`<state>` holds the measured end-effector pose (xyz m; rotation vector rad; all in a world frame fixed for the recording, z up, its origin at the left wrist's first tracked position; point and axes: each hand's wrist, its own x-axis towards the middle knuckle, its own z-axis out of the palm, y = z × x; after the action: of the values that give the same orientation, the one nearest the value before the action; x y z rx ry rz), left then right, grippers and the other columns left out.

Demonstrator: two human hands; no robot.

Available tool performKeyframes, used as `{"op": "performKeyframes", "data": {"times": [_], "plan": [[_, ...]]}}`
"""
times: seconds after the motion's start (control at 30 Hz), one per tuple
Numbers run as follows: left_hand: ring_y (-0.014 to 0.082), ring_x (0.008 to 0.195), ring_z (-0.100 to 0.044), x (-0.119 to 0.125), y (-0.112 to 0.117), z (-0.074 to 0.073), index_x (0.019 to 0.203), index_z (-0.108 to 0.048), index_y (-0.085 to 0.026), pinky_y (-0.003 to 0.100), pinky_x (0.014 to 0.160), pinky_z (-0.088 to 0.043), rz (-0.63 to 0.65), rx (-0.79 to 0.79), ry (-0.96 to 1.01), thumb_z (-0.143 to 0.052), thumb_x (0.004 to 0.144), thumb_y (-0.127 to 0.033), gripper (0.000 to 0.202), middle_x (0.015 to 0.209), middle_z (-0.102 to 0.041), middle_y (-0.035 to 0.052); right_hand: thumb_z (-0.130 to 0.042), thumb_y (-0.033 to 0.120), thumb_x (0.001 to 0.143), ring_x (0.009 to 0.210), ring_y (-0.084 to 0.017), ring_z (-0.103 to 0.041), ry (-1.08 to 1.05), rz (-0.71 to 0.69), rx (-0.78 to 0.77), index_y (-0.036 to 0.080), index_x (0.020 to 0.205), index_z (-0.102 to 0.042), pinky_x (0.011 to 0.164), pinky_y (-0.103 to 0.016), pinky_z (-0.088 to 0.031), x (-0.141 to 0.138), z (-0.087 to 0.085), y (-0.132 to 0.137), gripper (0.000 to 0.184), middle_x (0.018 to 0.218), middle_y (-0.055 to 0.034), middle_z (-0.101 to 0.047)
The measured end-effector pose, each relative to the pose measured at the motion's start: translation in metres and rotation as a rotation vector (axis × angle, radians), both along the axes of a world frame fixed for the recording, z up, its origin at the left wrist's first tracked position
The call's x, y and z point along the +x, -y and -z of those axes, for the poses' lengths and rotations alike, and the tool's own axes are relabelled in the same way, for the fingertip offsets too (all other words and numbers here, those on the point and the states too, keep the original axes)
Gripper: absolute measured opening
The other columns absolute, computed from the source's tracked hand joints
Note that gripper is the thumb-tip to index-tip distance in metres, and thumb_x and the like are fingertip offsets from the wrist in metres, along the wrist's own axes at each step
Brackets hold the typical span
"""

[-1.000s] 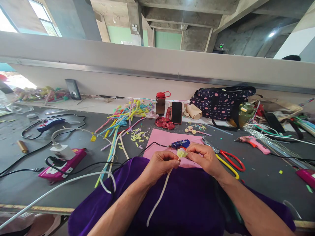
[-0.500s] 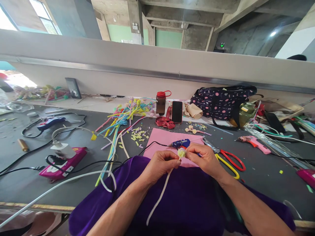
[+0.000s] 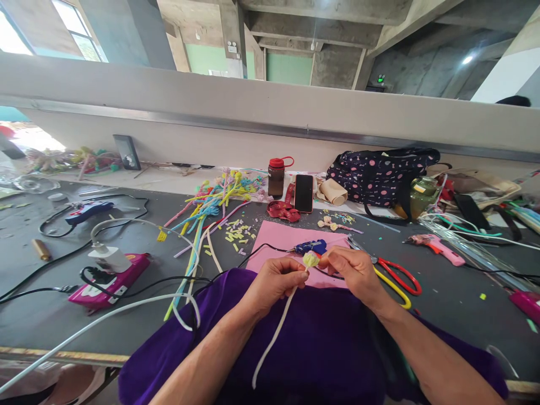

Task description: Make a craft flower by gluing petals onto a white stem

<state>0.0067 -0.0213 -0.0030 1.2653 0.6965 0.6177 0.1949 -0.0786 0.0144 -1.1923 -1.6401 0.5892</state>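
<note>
My left hand (image 3: pixel 276 281) is closed in a pinch around the top of a long white stem (image 3: pixel 273 337) that hangs down over the purple cloth (image 3: pixel 320 343) on my lap. A small pale yellow tuft (image 3: pixel 311 259) sits at the stem's upper end. My right hand (image 3: pixel 354 273) is beside it, fingers curled, pinching at the tuft's right side. A blue glue gun (image 3: pixel 310 246) lies just beyond my hands on a pink sheet (image 3: pixel 287 236).
Red and yellow scissors (image 3: pixel 394 275) lie right of my right hand. A pink glue gun (image 3: pixel 434 246), a dotted bag (image 3: pixel 379 174), a phone (image 3: pixel 302 193), a brown bottle (image 3: pixel 275 175), coloured stems (image 3: pixel 211 208), a pink power strip (image 3: pixel 109 281) and cables crowd the dark table (image 3: pixel 50 315).
The tuft and my fingers have shifted slightly upward; my right hand's fingers have moved a little off to the tuft's right side. Everything else is as before.
</note>
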Motion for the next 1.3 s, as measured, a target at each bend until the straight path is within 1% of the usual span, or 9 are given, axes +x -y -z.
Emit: {"op": "performKeyframes", "data": {"times": [0.13, 0.3, 0.43, 0.57, 0.67, 0.8, 0.9, 1.03, 1.3], "plan": [[0.0023, 0.036, -0.04, -0.003, -0.004, 0.0, 0.07, -0.06, -0.013, 0.016, 0.035, -0.024, -0.012, -0.127, 0.074, -0.07, 0.067, -0.035, 0.025, 0.058, -0.061, -0.0006, -0.043, 0.04, 0.09, 0.057, -0.014, -0.056, -0.111, 0.05, -0.017, 0.015, 0.072, -0.067, 0.053, -0.025, -0.045, 0.002, 0.004, -0.002, 0.039, 0.066, -0.0043, -0.063], [0.0016, 0.035, -0.041, -0.005, -0.006, -0.002, 0.067, -0.058, -0.012, 0.014, 0.032, -0.022, -0.006, -0.232, 0.157, -0.072, 0.065, -0.034, 0.026, 0.057, -0.061, -0.0001, -0.043, 0.038, 0.091, 0.058, -0.013, -0.055, 0.018, 0.005, -0.058, 0.016, 0.073, -0.066, 0.056, -0.025, -0.044, -0.004, 0.004, -0.002, 0.037, 0.069, -0.0036, -0.064], [0.0012, 0.035, -0.041, -0.005, -0.005, -0.002, 0.066, -0.058, -0.012, 0.014, 0.033, -0.023, 0.0, -0.245, 0.163, -0.072, 0.066, -0.032, 0.024, 0.058, -0.062, 0.0003, -0.05, 0.032, 0.087, 0.062, -0.014, -0.056, 0.13, 0.013, -0.085, 0.017, 0.072, -0.066, 0.06, -0.025, -0.044, -0.009, 0.002, -0.002, 0.026, 0.067, -0.0018, -0.063], [0.0016, 0.037, -0.042, -0.005, -0.004, 0.0, 0.07, -0.059, -0.014, 0.014, 0.035, -0.024, -0.023, -0.214, 0.15, -0.072, 0.067, -0.03, 0.02, 0.059, -0.063, -0.0007, -0.054, 0.028, 0.084, 0.06, -0.013, -0.055, 0.172, 0.036, -0.101, 0.016, 0.07, -0.065, 0.058, -0.024, -0.042, -0.012, 0.002, -0.003, 0.021, 0.065, -0.0013, -0.062], [0.0023, 0.038, -0.042, -0.004, -0.002, 0.0, 0.07, -0.06, -0.015, 0.015, 0.036, -0.024, -0.024, -0.154, 0.139, -0.071, 0.068, -0.03, 0.019, 0.06, -0.062, -0.0011, -0.054, 0.027, 0.083, 0.059, -0.013, -0.053, 0.159, 0.039, -0.098, 0.016, 0.07, -0.065, 0.057, -0.024, -0.04, -0.013, 0.002, -0.002, 0.02, 0.064, -0.0013, -0.061], [0.0032, 0.04, -0.041, -0.001, 0.002, 0.0, 0.069, -0.063, -0.015, 0.016, 0.039, -0.027, -0.045, 0.016, 0.122, -0.071, 0.067, -0.027, 0.015, 0.056, -0.058, -0.0032, -0.057, 0.028, 0.081, 0.059, -0.012, -0.052, 0.115, 0.034, -0.055, 0.015, 0.071, -0.065, 0.056, -0.024, -0.039, -0.014, 0.0, 0.0, 0.018, 0.064, -0.0008, -0.059], [0.0044, 0.044, -0.042, 0.001, 0.005, -0.002, 0.067, -0.065, -0.015, 0.018, 0.044, -0.031, -0.132, 0.17, 0.131, -0.07, 0.068, -0.026, 0.012, 0.056, -0.056, -0.0036, -0.059, 0.026, 0.08, 0.06, -0.012, -0.052, 0.098, 0.009, -0.042, 0.015, 0.071, -0.065, 0.057, -0.024, -0.039, -0.014, -0.003, 0.001, 0.015, 0.065, -0.0008, -0.058], [0.0095, 0.062, -0.053, 0.002, 0.006, -0.003, 0.069, -0.068, -0.016, 0.02, 0.058, -0.04, -0.244, 0.36, 0.125, -0.07, 0.068, -0.022, 0.006, 0.068, -0.063, -0.0004, -0.06, 0.023, 0.078, 0.06, -0.012, -0.052, 0.087, -0.005, -0.055, 0.015, 0.069, -0.065, 0.058, -0.024, -0.04, -0.015, -0.004, 0.001, 0.013, 0.064, -0.0005, -0.058], [0.0114, 0.064, -0.056, 0.002, 0.005, -0.002, 0.07, -0.068, -0.017, 0.02, 0.06, -0.041, -0.264, 0.514, 0.016, -0.066, 0.07, -0.019, 0.002, 0.069, -0.064, 0.0008, -0.064, 0.027, 0.076, 0.065, -0.014, -0.056, 0.066, -0.022, -0.058, 0.016, 0.076, -0.067, 0.058, -0.024, -0.042, -0.013, -0.002, 0.0, 0.012, 0.071, -0.0027, -0.062]]}}
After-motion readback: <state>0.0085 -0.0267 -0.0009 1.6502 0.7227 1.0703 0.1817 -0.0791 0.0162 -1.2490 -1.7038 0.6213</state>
